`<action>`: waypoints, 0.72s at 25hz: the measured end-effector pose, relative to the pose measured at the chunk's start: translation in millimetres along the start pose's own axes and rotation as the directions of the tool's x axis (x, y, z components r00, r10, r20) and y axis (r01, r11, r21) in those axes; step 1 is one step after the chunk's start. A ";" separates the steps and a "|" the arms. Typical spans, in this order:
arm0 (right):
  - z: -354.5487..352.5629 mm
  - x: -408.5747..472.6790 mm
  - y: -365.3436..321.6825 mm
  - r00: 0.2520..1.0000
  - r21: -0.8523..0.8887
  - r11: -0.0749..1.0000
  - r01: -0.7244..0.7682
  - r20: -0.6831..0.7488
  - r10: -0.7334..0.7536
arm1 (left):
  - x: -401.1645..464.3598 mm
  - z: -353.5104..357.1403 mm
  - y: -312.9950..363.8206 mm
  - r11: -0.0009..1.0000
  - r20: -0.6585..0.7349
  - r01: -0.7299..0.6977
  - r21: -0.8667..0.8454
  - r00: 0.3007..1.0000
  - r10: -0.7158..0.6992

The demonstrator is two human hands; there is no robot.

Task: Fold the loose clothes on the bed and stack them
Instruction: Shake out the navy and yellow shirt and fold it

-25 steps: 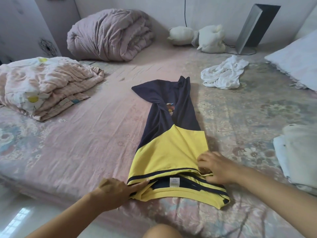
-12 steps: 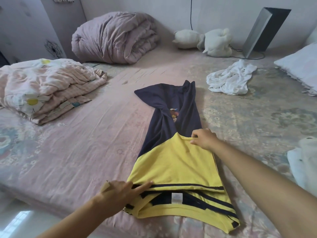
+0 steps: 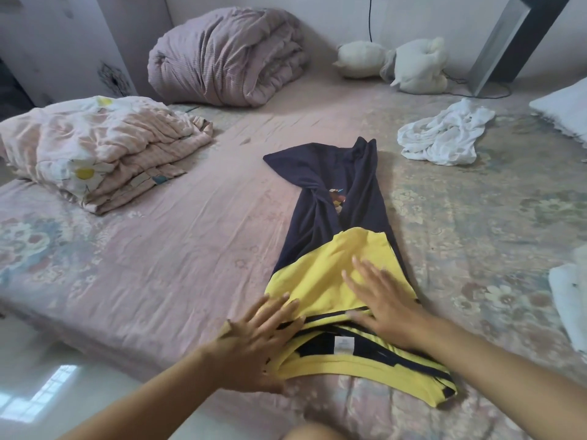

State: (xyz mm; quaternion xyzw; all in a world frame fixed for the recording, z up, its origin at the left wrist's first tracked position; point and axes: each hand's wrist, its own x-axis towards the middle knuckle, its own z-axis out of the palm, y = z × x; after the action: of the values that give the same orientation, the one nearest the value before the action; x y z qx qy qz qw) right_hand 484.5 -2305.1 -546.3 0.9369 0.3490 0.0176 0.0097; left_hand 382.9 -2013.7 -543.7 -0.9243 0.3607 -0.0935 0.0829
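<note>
Pressing flat-fingered, the left hand (image 3: 254,347) and right hand (image 3: 381,300) are smoothing the yellow-and-navy shirt (image 3: 333,271), ideally sweeping creases outward beyond the fingertips before folding.

Yellow and navy shirt (image 3: 330,268): matt, smooth knit cloth. Bed sheet (image 3: 178,249): thin printed cloth, faintly creased. Rolled quilt (image 3: 228,55): puckered cloth; floor (image 3: 47,385): glossy, reflective.

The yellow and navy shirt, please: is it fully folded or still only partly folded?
Partly folded. The yellow and navy shirt lies as a long narrow strip with its sides turned in, both hands flat on its yellow end.
</note>
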 end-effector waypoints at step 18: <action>-36.8 -95.9 69.6 0.967 -0.292 0.923 0.250 0.132 -0.220 | 44.3 -48.6 59.7 0.999 0.278 0.034 -0.037 0.960 -0.022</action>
State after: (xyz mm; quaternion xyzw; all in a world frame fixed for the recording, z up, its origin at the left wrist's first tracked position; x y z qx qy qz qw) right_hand 456.1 -2420.3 -509.9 0.8751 0.4510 0.0249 0.1739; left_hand 364.7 -2091.5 -504.8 -0.9348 0.3342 0.0431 0.1120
